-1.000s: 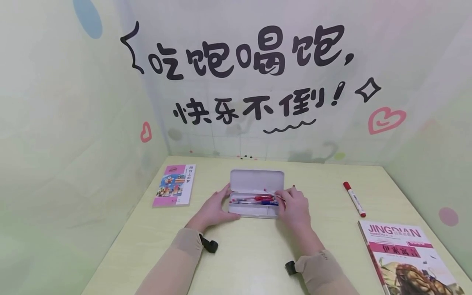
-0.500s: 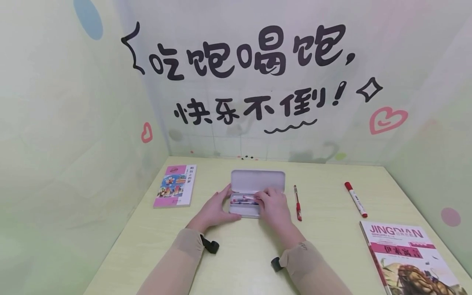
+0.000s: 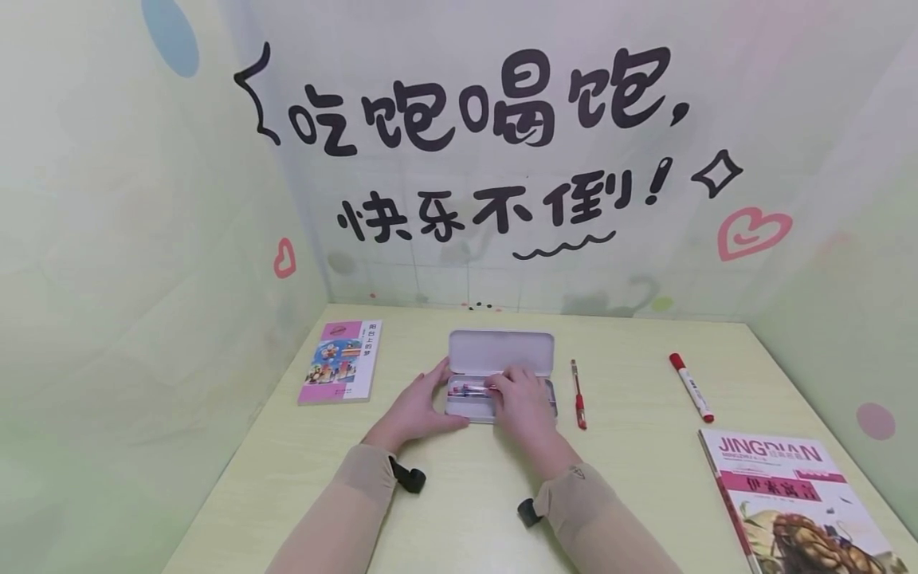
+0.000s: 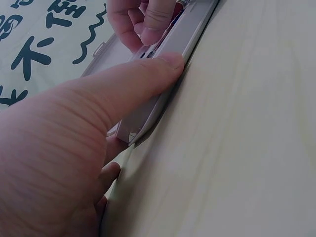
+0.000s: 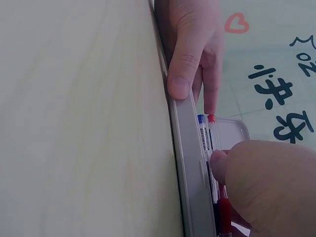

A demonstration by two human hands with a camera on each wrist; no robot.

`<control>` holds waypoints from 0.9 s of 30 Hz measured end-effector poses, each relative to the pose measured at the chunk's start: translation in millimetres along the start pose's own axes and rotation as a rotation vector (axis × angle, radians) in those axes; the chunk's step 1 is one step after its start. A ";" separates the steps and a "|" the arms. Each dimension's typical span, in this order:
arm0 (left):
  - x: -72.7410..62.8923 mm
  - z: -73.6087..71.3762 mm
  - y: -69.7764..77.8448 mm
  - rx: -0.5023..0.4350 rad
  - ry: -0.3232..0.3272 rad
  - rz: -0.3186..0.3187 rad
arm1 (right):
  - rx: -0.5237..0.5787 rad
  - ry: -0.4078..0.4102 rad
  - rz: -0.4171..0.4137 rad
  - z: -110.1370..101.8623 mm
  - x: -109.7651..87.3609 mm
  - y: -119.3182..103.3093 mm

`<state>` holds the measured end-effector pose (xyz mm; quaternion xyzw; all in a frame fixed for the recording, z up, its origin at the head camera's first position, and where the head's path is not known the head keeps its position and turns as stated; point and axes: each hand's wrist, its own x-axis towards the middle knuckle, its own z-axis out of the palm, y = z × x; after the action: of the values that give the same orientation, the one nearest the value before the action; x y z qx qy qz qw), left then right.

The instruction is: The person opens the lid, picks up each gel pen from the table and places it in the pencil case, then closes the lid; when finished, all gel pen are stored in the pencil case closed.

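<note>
An open white pencil case [image 3: 500, 351] stands on the table with its lid raised against the back. My left hand [image 3: 414, 410] grips its left end, thumb over the front rim and fingers behind. Inside lie several clear-barrelled pens [image 3: 466, 391]; one with a blue end [image 5: 201, 129] and a red one [image 5: 212, 129] show in the right wrist view. My right hand [image 3: 523, 399] reaches into the case, pinching the red pen between thumb and fingers, and hides part of the pens. Another red pen [image 3: 579, 399] lies on the table to the right of the case.
A red-and-white marker [image 3: 692, 388] lies farther right. In front of it is a large magazine-like book [image 3: 782, 478], near the right edge. A small pink book [image 3: 340, 363] lies at the left. Printed walls [image 3: 459, 271] enclose the table at the back and sides.
My right hand has moved left from the case's right end, with a pen, to its middle, uncovering the red pen on the table. My left hand has stayed on the case.
</note>
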<state>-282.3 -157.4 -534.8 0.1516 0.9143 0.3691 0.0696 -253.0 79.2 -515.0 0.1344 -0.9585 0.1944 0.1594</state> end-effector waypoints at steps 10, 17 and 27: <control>-0.9 -1.4 2.1 0.004 0.006 0.006 | 0.015 -0.072 0.033 1.2 0.4 -5.1; -1.7 -2.3 4.1 0.005 0.003 0.003 | 0.020 -0.075 0.047 4.6 0.1 -4.4; -0.5 -1.1 2.0 0.018 -0.001 -0.006 | 0.066 -0.075 0.058 3.0 -3.3 -0.6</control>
<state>-281.6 -156.9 -532.6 0.1495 0.9181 0.3605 0.0698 -250.6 78.1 -518.7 0.1186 -0.9604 0.2254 0.1132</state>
